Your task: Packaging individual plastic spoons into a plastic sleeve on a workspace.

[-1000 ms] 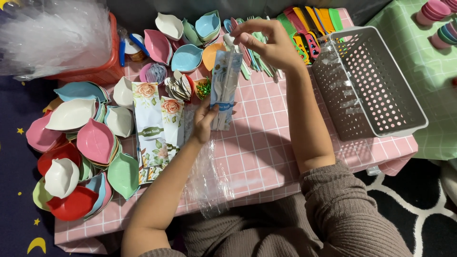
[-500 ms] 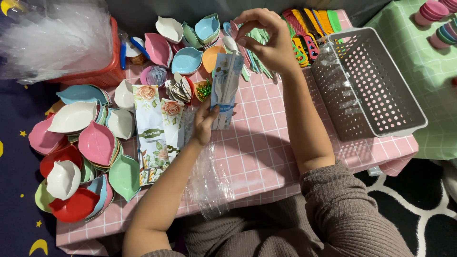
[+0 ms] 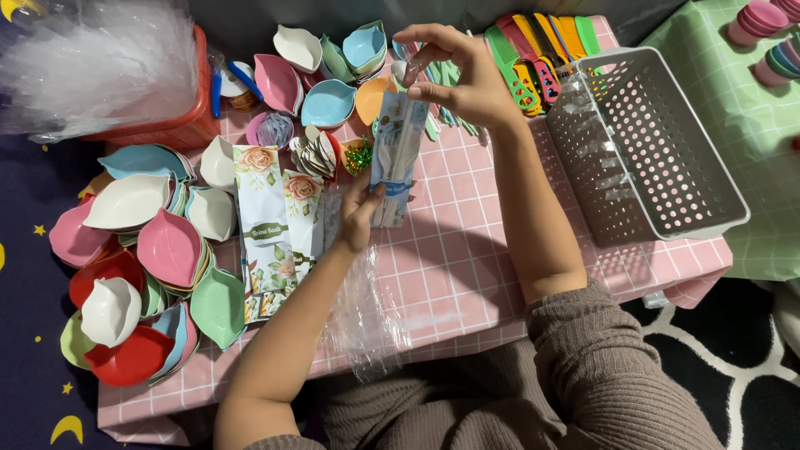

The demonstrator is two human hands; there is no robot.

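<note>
My left hand [image 3: 360,212] grips the lower end of a tall, narrow blue-and-white paper packet [image 3: 395,158], held upright over the pink checked tablecloth [image 3: 467,250]. My right hand [image 3: 462,75] is at the packet's top, pinching a small pale spoon [image 3: 402,73] that pokes out of its mouth. Just left of the packet lie flat floral paper packets [image 3: 265,225]. A clear plastic sleeve [image 3: 367,312] lies under my left forearm near the table's front edge.
Stacks of leaf-shaped plastic dishes [image 3: 158,250] in several colours fill the left side and the back. A white perforated basket [image 3: 658,142] stands at the right, coloured combs [image 3: 542,50] behind it. A red bin with clear bags [image 3: 100,67] sits at the back left.
My right hand has lifted slightly off the packet's top and now pinches the spoon at its mouth. The left hand and the packet have stayed in place.
</note>
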